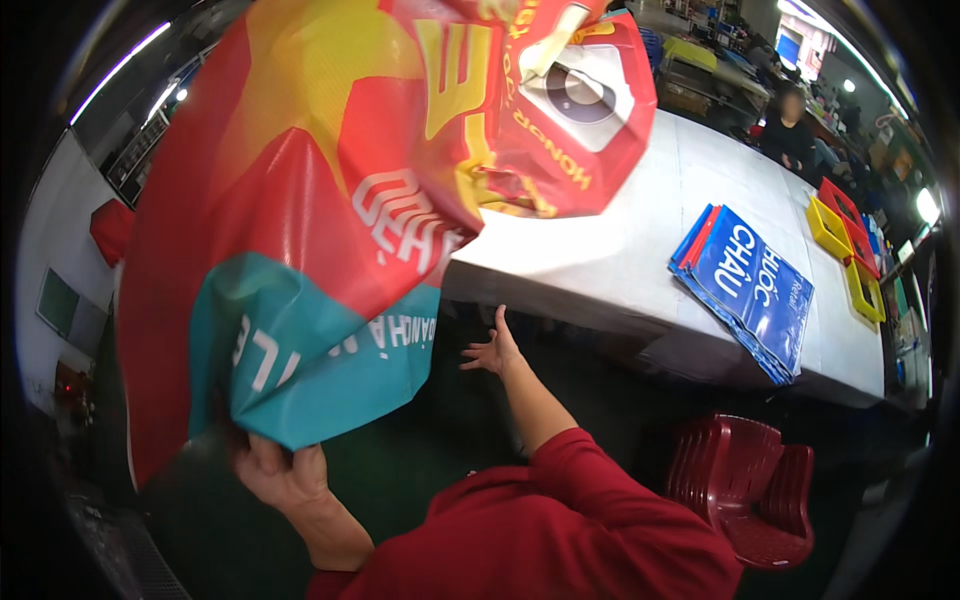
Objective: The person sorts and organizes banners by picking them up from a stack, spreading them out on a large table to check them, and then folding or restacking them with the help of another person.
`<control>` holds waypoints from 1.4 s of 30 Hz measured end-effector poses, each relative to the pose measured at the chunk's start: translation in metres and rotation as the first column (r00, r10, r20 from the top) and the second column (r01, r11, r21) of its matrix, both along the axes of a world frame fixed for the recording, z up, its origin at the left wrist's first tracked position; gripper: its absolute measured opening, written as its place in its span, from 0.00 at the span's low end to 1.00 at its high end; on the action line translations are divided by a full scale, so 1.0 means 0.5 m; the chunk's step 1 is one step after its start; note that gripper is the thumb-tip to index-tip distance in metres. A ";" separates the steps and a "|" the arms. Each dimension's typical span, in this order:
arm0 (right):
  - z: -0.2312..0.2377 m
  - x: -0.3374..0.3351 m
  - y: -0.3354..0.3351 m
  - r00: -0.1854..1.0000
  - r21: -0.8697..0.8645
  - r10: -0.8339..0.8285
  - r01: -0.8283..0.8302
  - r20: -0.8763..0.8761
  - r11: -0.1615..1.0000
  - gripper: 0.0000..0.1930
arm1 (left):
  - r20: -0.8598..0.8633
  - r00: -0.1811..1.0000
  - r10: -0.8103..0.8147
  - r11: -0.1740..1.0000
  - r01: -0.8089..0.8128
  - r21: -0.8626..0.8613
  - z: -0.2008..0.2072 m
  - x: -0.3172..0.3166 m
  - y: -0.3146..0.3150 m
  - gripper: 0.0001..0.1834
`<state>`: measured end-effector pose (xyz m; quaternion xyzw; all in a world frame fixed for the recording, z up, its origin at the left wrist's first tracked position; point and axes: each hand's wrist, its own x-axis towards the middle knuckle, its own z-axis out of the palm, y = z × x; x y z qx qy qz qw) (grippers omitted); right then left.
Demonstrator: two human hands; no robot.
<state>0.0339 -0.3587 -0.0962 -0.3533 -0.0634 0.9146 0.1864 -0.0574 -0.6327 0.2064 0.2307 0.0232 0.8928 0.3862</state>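
Note:
A large printed vinyl banner (290, 220), red, yellow and teal, billows up in front of me on the left, its far end folded over the white table (640, 270). My left hand (285, 475) is closed on the teal lower edge of the banner, and part of its fingers is hidden by the sheet. My right hand (492, 348) is stretched out with spread fingers just off the table's front edge. Nothing is in it, and a gap separates it from the banner.
Folded blue banners (750, 285) are stacked on the table at right. Yellow and red plastic trays (840, 235) line its right end. Dark red stacked chairs (745, 490) stand at lower right. Beyond the table a person in dark clothes (788, 135) sits.

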 end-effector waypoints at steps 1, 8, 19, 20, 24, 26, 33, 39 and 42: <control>-0.011 -0.018 -0.013 0.995 -0.067 -0.056 0.051 -0.077 0.996 0.66 | 0.118 0.992 -0.045 0.999 0.048 -0.021 -0.012 -0.023 -0.005 0.14; 0.091 -0.128 0.041 0.781 0.101 -0.389 0.494 -0.488 0.864 0.42 | 0.151 0.982 0.109 0.930 -0.047 -0.365 -0.056 -0.140 0.003 0.16; -0.046 0.183 -0.010 0.412 0.841 -0.752 -0.075 0.515 0.535 0.29 | -0.331 0.877 -0.347 -0.015 -0.358 -0.933 -0.603 -0.300 -0.212 0.26; -0.078 0.200 -0.058 0.272 0.817 -0.771 -0.212 0.576 0.536 0.33 | -0.099 0.933 -0.346 -0.131 -0.153 -0.980 -0.675 -0.280 -0.224 0.27; -0.175 0.354 -0.090 -0.164 0.197 -0.254 -0.301 0.953 0.933 0.38 | 0.378 0.137 -0.916 -0.373 -0.641 -0.671 -0.874 -0.297 -0.153 0.25; -0.141 0.397 -0.043 -0.274 0.277 -0.346 -0.260 0.898 0.925 0.36 | 0.074 0.238 -0.969 -0.236 -0.783 -0.575 -0.883 -0.363 -0.033 0.22; -0.028 0.406 0.334 -0.363 0.714 -0.870 -0.505 0.335 0.485 0.20 | -0.674 0.282 -0.683 0.096 -0.880 -0.466 -0.734 -0.508 0.510 0.14; -0.062 0.456 0.556 -0.418 0.461 -0.653 -0.475 0.632 0.750 0.33 | -0.825 0.207 -0.526 0.001 -0.970 -0.243 -0.800 -0.620 0.812 0.19; -0.052 0.410 0.560 -0.562 0.072 -0.341 -0.445 0.753 0.892 0.40 | -0.805 0.251 -0.538 -0.129 -0.968 -0.215 -0.841 -0.677 0.859 0.23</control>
